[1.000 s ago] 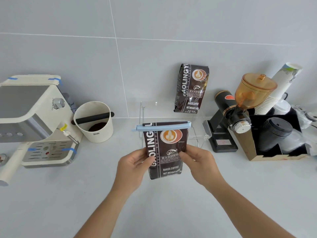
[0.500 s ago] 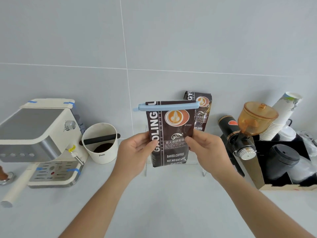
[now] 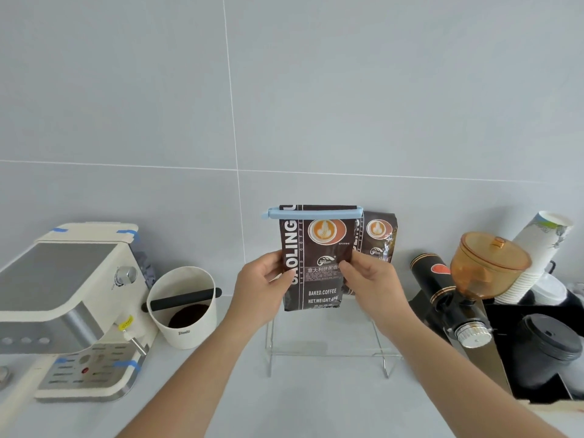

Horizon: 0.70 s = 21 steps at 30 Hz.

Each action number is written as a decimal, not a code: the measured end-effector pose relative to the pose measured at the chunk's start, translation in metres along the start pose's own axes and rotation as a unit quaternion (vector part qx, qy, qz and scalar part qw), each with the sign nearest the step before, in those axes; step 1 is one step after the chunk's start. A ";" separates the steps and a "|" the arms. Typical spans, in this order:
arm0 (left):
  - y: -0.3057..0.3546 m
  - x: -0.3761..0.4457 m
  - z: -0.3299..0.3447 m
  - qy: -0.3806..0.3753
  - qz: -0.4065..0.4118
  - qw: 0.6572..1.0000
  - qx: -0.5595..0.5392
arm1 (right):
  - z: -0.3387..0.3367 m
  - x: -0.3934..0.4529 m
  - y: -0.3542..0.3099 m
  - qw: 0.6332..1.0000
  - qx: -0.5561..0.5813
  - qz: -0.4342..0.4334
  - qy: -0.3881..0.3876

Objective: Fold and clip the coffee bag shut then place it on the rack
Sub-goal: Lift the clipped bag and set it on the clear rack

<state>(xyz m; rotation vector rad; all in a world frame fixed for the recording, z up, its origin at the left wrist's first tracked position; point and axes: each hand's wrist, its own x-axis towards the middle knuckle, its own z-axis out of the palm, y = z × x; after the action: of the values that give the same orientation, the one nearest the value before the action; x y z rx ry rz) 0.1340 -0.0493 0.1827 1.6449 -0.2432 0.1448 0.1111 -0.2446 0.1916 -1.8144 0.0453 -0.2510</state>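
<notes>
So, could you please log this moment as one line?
phase: placing | coffee bag: clipped, held upright by left hand, right hand | above rack

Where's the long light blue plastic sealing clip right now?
The light blue sealing clip sits centre frame, clamped across the folded top of the dark brown coffee bag, left of the second bag.
</notes>
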 end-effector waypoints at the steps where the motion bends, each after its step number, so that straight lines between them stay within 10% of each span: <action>1: -0.004 0.006 0.001 0.002 -0.002 1.000 0.003 | 0.002 0.006 0.003 1.000 0.000 0.005 -0.002; 21: -0.087 0.073 0.008 -0.004 -0.094 0.995 0.025 | 0.034 0.077 0.066 0.995 -0.033 0.090 -0.019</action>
<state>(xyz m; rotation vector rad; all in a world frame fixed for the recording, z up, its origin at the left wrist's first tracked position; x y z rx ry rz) 0.2259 -0.0561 0.1149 1.7086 -0.0897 0.0013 0.1993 -0.2414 0.1316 -1.8664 0.1920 -0.0878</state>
